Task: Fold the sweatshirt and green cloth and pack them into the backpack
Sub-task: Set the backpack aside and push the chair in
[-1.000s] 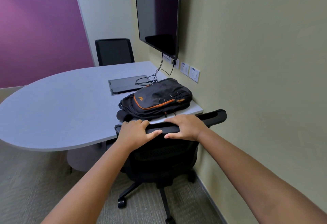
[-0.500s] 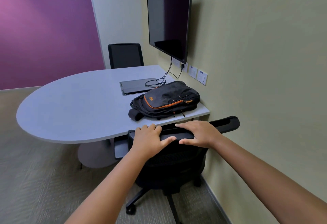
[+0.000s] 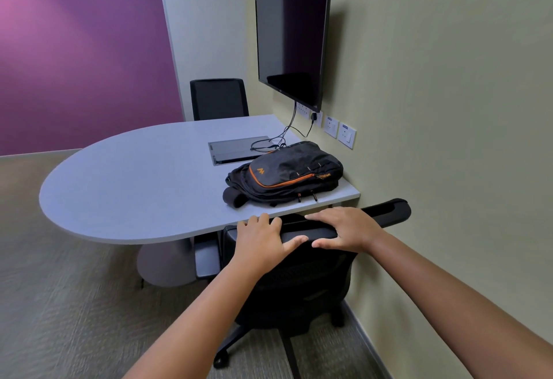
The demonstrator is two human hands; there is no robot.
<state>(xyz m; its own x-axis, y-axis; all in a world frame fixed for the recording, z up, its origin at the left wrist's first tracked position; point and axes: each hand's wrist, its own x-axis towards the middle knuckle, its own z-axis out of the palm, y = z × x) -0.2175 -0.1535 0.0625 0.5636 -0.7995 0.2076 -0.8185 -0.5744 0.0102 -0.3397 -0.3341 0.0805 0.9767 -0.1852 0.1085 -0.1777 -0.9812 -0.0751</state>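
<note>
Backpack first: the black nylon backpack with orange zip trim (image 3: 284, 173) lies flat on the near right corner of the pale grey rounded table (image 3: 125, 175), close to the wall, its zips looking closed. Neither the sweatshirt nor the green cloth shows anywhere in view, so I cannot say where they are.

Both my hands are on the top edge of the black mesh office chair (image 3: 302, 262) tucked under the table's near edge. My left hand (image 3: 263, 241) curls over the backrest top, fingers on the far side and thumb on the near face. My right hand (image 3: 348, 230) does the same just to its right, thumbs nearly meeting.

Compared with a second ago, my grip has not shifted on the chair, but the view has drawn back and swung left: the table and backpack now sit farther from me and more of the carpet shows. I judge that I am pulling the chair out from the table to clear my way to the bag. No folding or packing has begun.

Farther off are a flat grey panel (image 3: 236, 150), a wall-mounted dark screen (image 3: 291, 40) and a second black chair (image 3: 220, 99).
</note>
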